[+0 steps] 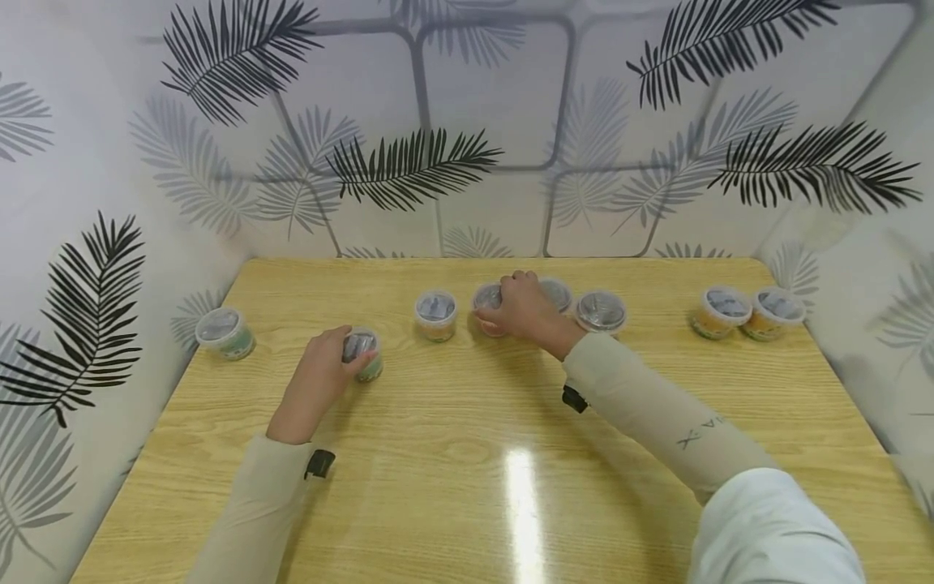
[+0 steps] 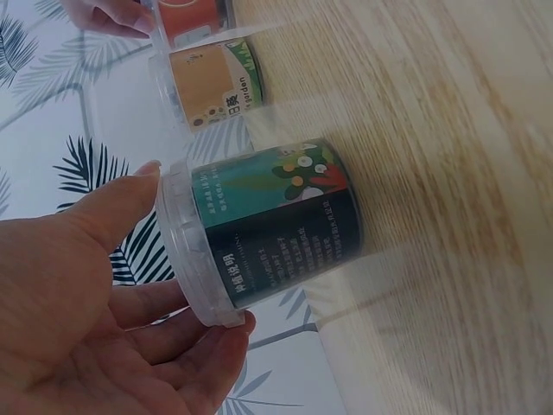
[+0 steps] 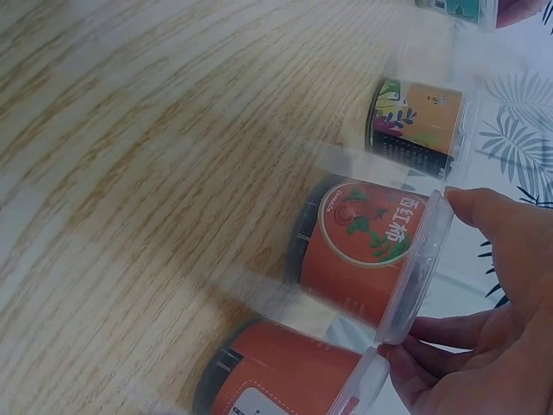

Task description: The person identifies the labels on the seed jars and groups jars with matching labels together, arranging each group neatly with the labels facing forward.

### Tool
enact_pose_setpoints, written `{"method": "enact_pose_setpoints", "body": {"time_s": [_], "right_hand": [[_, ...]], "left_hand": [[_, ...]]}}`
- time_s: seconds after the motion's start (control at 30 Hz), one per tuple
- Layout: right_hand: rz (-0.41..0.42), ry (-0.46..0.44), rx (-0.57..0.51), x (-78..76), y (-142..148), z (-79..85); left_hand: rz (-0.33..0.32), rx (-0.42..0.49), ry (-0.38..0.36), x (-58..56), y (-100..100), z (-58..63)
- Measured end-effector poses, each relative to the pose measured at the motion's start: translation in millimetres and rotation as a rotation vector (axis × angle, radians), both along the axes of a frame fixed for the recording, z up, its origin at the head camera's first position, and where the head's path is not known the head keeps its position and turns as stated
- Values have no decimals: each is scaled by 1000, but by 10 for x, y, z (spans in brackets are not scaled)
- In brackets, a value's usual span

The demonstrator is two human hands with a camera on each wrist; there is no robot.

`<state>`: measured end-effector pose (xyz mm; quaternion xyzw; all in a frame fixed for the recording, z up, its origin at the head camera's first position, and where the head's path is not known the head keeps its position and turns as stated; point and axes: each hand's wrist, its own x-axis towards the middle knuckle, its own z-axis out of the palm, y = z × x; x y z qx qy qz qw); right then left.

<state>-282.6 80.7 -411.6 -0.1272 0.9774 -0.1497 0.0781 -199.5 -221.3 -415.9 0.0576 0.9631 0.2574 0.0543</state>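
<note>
My left hand (image 1: 315,380) grips the lid rim of a small plastic tub with a green label (image 2: 259,186), thumb on one side and fingers on the other. In the left wrist view this tub stands upright on the wooden table (image 1: 438,454). Farther right, my right hand (image 1: 531,310) pinches the clear lid of a red-labelled tub (image 3: 367,238) with a tomato picture. Another red tub (image 3: 285,372) is close beside it, near my curled fingers. Between the two hands stands an orange-labelled tub (image 1: 436,318).
One green tub (image 1: 224,334) sits at the table's left edge. Right of my right hand is a clear-lidded tub (image 1: 601,311). Two orange tubs, one here (image 1: 719,313) and its neighbour (image 1: 777,315), stand together near the right edge. A leaf-patterned wall (image 1: 489,211) borders the table's back.
</note>
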Motion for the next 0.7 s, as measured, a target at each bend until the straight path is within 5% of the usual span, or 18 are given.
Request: {"method": "enact_pose_setpoints", "body": {"time_s": [0.4,0.7], "right_hand": [[-21,-20,-71,56,-28,57],[87,193,-300,505,-69,59]], "left_hand": [[-10,9,15,-1,-12,39],[-17,32,11,-36,-30,2]]}}
